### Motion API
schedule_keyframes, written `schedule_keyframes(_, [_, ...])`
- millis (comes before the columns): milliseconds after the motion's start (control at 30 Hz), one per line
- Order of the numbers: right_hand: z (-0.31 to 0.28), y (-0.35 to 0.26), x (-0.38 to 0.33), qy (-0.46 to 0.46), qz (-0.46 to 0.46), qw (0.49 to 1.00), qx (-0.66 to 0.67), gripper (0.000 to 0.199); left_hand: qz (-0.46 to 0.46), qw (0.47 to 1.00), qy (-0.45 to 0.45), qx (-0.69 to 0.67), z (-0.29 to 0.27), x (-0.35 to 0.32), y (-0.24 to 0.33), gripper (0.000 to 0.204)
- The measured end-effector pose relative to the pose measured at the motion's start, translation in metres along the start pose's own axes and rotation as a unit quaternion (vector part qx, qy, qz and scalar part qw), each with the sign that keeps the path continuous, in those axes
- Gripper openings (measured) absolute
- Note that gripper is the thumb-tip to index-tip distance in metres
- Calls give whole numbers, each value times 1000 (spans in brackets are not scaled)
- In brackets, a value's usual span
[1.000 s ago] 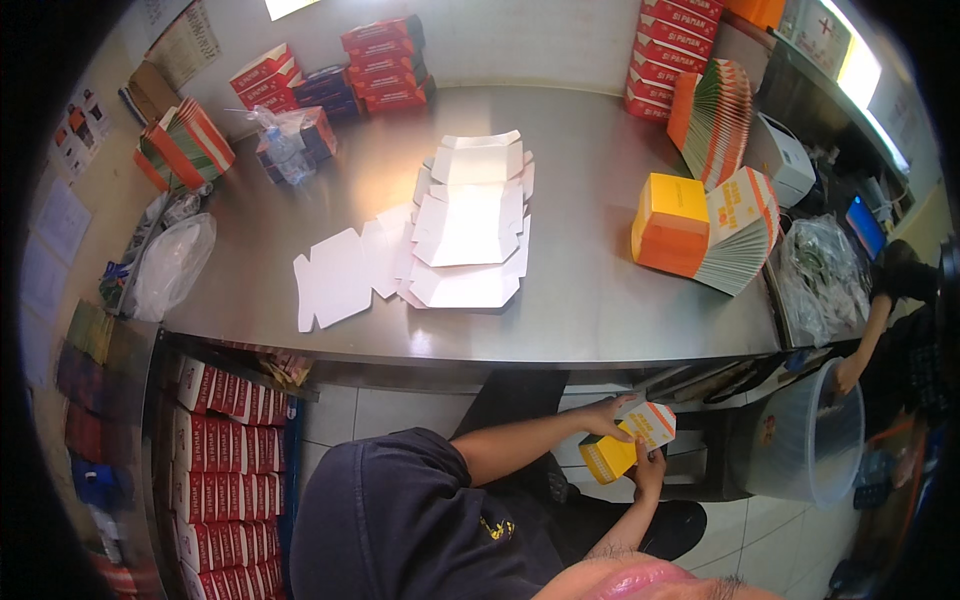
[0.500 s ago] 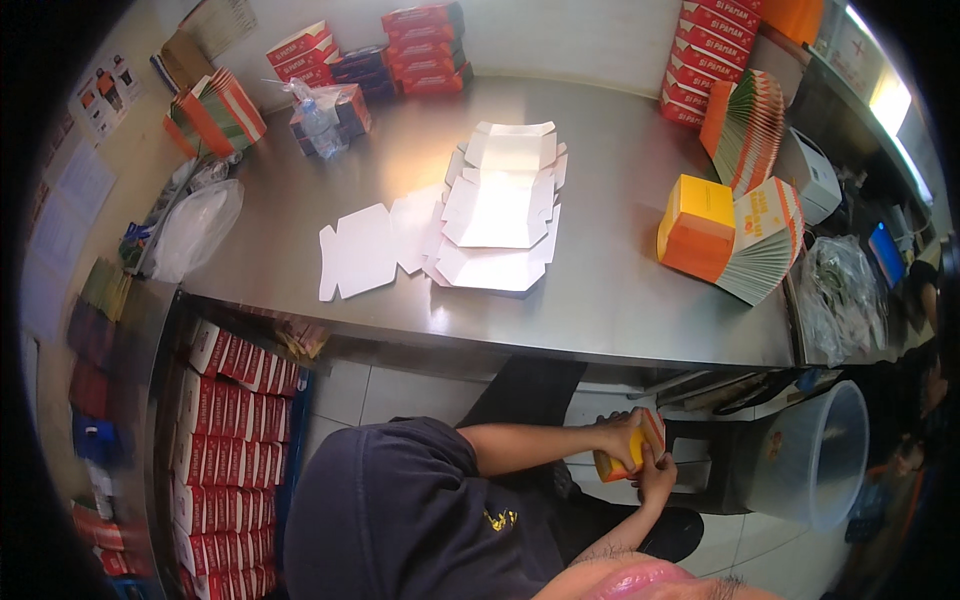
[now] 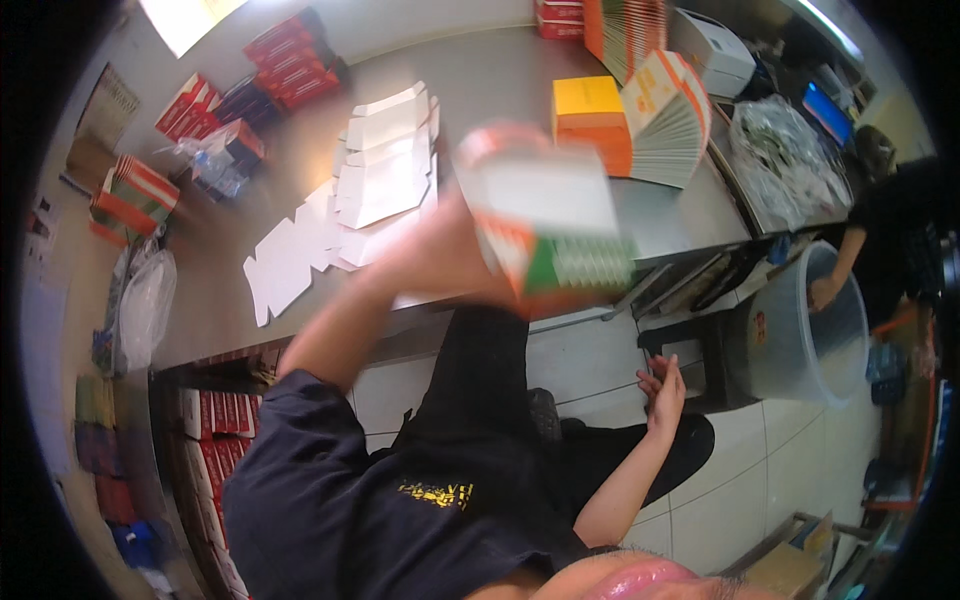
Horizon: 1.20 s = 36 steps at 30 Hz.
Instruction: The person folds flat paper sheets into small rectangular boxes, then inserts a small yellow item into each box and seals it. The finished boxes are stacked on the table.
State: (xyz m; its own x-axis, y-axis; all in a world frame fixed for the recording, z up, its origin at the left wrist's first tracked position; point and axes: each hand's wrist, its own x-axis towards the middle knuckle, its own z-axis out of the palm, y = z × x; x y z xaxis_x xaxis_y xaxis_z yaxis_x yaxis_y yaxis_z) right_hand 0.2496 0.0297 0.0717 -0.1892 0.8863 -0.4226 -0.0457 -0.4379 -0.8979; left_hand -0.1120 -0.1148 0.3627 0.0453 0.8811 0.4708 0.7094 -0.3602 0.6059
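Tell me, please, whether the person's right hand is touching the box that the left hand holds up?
Apart. The head view shows the right hand open and low over the floor tiles, with a wide gap to the blurred box raised by the left hand near the table edge.

Bare steel table (image 3: pixel 500 70) lay open only at twelve o'clock between the white flat blanks (image 3: pixel 380 170) at eleven and the orange carton stack (image 3: pixel 625 115) at one, while the raised box (image 3: pixel 545 225) blocked the centre and floor tiles (image 3: pixel 760 450) stayed free at four.
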Motion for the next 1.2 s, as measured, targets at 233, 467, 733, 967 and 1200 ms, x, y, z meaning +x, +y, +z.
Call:
schedule_keyframes(233, [20, 2, 2, -57, -3, 998, -21, 52, -88, 985, -31, 146, -76, 133, -106, 119])
schedule_keyframes(467, [8, 6, -6, -25, 7, 997, -73, 46, -143, 952, -225, 149, -52, 227, -134, 125])
schedule_keyframes(733, [20, 12, 9, -65, 12, 993, -97, 40, -190, 929, -304, 91, -30, 260, -144, 132])
schedule_keyframes(967, [31, 14, 17, -96, 15, 988, -119, 40, -179, 932, -295, 109, 1, 267, -156, 131])
schedule_keyframes(1200, [29, 20, 19, -103, 21, 984, -145, 38, -219, 879, -419, 64, 14, 286, -154, 123])
